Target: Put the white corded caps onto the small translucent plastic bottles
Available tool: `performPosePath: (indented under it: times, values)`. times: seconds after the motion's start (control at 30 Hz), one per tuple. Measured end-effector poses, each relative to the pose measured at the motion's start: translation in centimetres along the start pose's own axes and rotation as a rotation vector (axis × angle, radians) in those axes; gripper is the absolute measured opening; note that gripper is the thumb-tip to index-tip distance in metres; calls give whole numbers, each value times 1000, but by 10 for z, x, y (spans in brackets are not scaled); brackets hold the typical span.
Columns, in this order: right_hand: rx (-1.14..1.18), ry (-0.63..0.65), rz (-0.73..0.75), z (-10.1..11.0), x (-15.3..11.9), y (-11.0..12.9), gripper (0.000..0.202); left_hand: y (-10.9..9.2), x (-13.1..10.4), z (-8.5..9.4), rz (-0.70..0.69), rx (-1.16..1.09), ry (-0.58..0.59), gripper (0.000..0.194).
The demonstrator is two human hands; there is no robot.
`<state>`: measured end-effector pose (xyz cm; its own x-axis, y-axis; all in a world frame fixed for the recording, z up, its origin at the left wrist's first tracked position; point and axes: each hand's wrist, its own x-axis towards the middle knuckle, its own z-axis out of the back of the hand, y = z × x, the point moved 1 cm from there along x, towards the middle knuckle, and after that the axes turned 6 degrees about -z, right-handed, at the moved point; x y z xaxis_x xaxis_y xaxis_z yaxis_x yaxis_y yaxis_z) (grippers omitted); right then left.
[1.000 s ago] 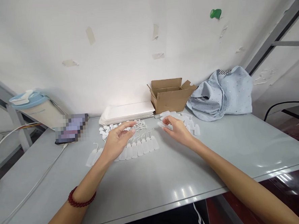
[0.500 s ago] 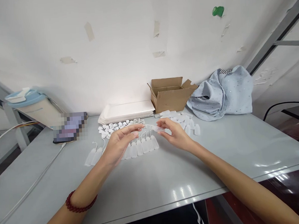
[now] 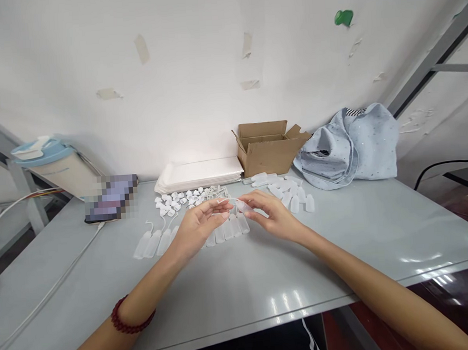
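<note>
Above the table, my right hand (image 3: 274,215) pinches a small frosted plastic sleeve-like piece (image 3: 244,206) between thumb and fingers. A thin white strap (image 3: 232,199) arches from that piece toward my left hand (image 3: 203,222), whose thumb and fingers close around its other end. My fingers partly hide that end. Behind and below my hands, a row of similar frosted pieces (image 3: 143,245) with thin straps lies on the table, partly covered by my left hand. Loose frosted pieces (image 3: 295,200) without visible straps lie to the right of my right hand.
Small white caps (image 3: 166,204) and a heap of thin white straps (image 3: 218,192) lie behind my left hand. Farther back are a stack of white sheets (image 3: 198,173), an open cardboard box (image 3: 267,160) and light-blue fabric (image 3: 345,149). A phone (image 3: 114,198) leans against a lidded tumbler (image 3: 55,167).
My hands have come closer together and slightly lower, with the left moving right. The strap between them now bends in an arch, and the frosted piece tilts more.
</note>
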<state>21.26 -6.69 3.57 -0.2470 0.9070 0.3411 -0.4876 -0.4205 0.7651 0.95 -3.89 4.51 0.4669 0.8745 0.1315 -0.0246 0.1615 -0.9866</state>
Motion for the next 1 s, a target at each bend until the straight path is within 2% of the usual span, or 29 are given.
performPosePath:
  times: [0.2, 0.4, 0.53, 0.7, 0.83, 0.9, 1.0]
  values:
    - [279, 128, -120, -9, -5, 13, 26, 2, -3, -14, -73, 41, -21, 20]
    - [483, 142, -232, -11, -7, 18, 21, 2, -4, -17, -32, 59, -71, 21]
    - [586, 156, -317, -12, -8, 19, 21, 1, -5, -18, -85, 103, -81, 20]
    - [692, 166, -364, -12, -7, 16, 21, 1, -8, -20, -267, 273, -90, 16]
    - [841, 176, -384, -10, -5, 14, 27, 3, -12, -23, -559, 575, -134, 33]
    - [936, 200, -400, -9, -5, 15, 28, 4, -14, -25, -719, 700, -110, 41]
    - [1030, 242, -431, -8, -4, 16, 26, 3, -14, -27, -832, 792, -62, 44]
